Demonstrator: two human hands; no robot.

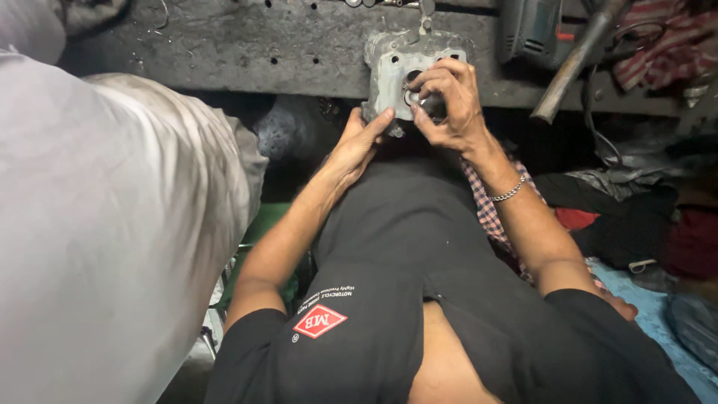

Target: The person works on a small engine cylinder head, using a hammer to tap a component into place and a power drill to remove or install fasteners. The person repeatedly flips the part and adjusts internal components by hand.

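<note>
A grey metal engine part (393, 67), blocky with round ports, rests on the edge of a dirty workbench (247, 52). My left hand (359, 142) presses against its lower left corner, fingers extended, steadying it. My right hand (449, 101) is curled around a small dark tool (434, 107) pushed into a round opening on the part's face. A metal chain bracelet (508, 191) sits on my right wrist. My black shirt fills the lower middle of the view.
Another person in a pale grey garment (97, 224) stands close at the left. A power drill (532, 30) and a metal bar (572, 63) lie on the bench at right. Heaped cloths and rags (643, 217) crowd the right side.
</note>
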